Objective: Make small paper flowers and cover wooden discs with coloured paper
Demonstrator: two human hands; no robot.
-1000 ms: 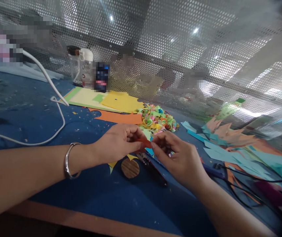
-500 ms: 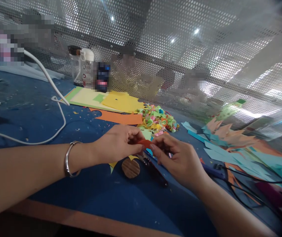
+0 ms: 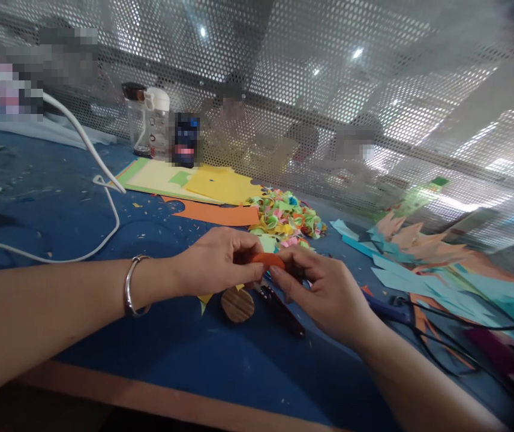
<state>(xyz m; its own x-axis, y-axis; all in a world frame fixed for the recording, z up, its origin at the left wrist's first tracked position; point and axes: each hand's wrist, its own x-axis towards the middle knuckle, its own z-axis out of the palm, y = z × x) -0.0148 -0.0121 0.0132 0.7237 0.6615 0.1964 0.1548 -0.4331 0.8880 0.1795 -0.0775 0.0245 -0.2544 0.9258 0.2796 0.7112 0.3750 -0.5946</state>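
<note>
Both hands meet over the blue table (image 3: 221, 360) and pinch a small strip of orange paper (image 3: 268, 260) between them. My left hand (image 3: 214, 264), with a silver bangle on its wrist, grips the strip's left end. My right hand (image 3: 324, 288) holds the right end with thumb and fingers curled round it. Right below the hands lie a round wooden disc (image 3: 237, 305) and a dark tool (image 3: 281, 311) on the table.
A heap of small coloured paper curls (image 3: 290, 219) lies just beyond the hands. Orange, yellow and green sheets (image 3: 203, 186) lie behind it, next to a bottle (image 3: 155, 123). Teal and peach offcuts (image 3: 423, 258) and black cables lie at the right. A white cable (image 3: 104, 198) loops at the left. A perforated metal screen backs the table.
The orange strip has curved over into a bend between my fingertips, and my right fingers have curled in closer to my left hand.
</note>
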